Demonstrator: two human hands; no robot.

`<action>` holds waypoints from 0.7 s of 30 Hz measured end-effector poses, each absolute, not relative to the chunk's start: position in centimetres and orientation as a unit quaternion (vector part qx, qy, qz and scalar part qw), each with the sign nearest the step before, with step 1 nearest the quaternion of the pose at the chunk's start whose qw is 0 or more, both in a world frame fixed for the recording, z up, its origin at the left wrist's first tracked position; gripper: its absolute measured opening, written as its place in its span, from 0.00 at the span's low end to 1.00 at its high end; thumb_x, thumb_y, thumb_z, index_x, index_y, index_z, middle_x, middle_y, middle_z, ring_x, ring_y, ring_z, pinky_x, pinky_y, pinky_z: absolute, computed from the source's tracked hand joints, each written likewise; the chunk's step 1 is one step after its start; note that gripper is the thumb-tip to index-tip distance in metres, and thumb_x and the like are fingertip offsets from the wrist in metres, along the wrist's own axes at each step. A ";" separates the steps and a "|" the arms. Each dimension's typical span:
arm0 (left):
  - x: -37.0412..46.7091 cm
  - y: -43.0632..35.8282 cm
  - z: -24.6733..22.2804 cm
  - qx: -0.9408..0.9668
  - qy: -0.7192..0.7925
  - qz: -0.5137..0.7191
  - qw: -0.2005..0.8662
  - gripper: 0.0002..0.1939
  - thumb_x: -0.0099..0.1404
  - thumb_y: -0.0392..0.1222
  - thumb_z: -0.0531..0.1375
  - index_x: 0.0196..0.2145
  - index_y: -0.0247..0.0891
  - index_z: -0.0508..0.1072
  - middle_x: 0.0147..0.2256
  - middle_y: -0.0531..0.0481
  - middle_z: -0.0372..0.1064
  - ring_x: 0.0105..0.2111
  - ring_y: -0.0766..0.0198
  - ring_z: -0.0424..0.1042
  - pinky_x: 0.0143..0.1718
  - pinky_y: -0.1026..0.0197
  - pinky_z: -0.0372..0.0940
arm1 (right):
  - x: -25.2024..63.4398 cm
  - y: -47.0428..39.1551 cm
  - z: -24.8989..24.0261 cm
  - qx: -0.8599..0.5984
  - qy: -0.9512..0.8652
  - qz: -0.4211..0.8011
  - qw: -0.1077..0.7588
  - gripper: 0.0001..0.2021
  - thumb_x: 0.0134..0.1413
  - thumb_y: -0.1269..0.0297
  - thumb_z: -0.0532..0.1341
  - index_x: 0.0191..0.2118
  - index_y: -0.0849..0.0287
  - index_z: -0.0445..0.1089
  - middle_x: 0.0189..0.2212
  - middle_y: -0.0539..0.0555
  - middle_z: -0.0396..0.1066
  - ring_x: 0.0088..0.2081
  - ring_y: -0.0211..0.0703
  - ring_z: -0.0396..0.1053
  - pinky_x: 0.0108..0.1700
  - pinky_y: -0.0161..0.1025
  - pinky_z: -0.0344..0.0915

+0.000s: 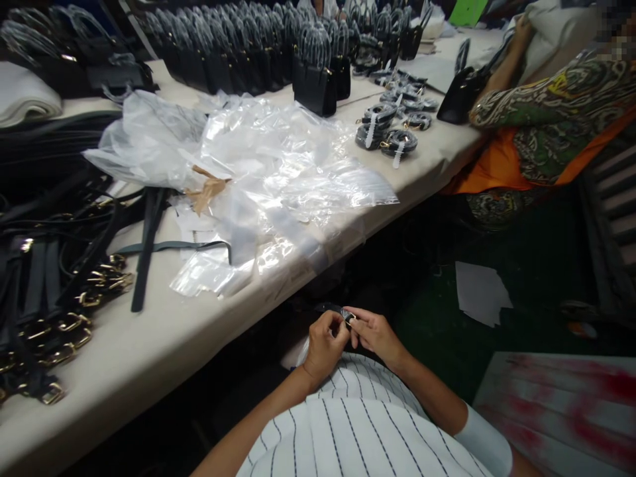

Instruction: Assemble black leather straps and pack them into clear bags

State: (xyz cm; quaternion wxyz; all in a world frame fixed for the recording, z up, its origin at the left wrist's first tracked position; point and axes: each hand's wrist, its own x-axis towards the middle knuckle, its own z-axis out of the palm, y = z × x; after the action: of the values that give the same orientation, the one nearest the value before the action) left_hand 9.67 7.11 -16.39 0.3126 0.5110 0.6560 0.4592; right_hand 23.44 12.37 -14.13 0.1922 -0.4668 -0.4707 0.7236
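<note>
Close in front of the striped shirt, my left hand (325, 343) and my right hand (376, 333) meet below the table's edge. Between their fingertips is a small black strap piece (349, 317) with a glint of gold metal. Both hands are closed on it in a pinch. Its far end, dark and partly wrapped in clear plastic, runs off behind my left hand and is hard to make out. Clear plastic bags (283, 165) lie heaped on the table (163, 344) ahead of my hands, with a torn brown scrap (206, 189) on top.
Black straps with gold buckles (64, 324) cover the table's left side. Rows of black handbags (233, 56) stand at the back. Coiled wrapped straps (397, 142) lie right of the plastic. A person in a patterned sleeve (541, 99) sits at the right, near a black bag (460, 96).
</note>
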 end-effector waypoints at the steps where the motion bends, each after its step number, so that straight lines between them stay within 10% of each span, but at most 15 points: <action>1: 9.5 7.1 -16.3 0.508 0.655 0.457 0.321 0.05 0.61 0.35 0.57 0.27 0.37 0.68 0.25 0.54 0.66 0.25 0.69 0.65 0.29 0.66 0.61 | 23.4 12.4 -14.3 -0.480 -0.495 0.697 0.196 0.28 0.56 0.54 0.59 0.57 0.68 0.64 0.17 0.48 0.68 0.16 0.32 0.56 0.19 0.30 0.50; 7: 8.8 6.8 -15.8 0.484 0.670 0.431 0.363 0.13 0.64 0.41 0.57 0.46 0.39 0.66 0.29 0.54 0.70 0.28 0.67 0.70 0.33 0.64 0.65 | 23.3 11.7 -14.6 -0.486 -0.747 0.425 0.157 0.18 0.61 0.63 0.55 0.55 0.57 0.69 0.47 0.57 0.76 0.44 0.47 0.74 0.48 0.43 0.69; 21: 10.1 7.3 -17.0 0.573 0.672 0.362 0.299 0.06 0.63 0.32 0.54 0.29 0.37 0.70 0.30 0.50 0.69 0.29 0.65 0.69 0.31 0.63 0.61 | 25.5 11.6 -15.1 -0.357 -0.908 0.192 0.108 0.26 0.66 0.71 0.50 0.67 0.57 0.48 0.36 0.54 0.77 0.32 0.40 0.73 0.36 0.36 0.67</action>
State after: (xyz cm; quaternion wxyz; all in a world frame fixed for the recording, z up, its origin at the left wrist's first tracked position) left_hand 10.08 7.34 -17.01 0.2993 0.5726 0.6720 0.3619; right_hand 25.49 11.62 -15.05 0.1083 -0.3568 -0.9079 0.1915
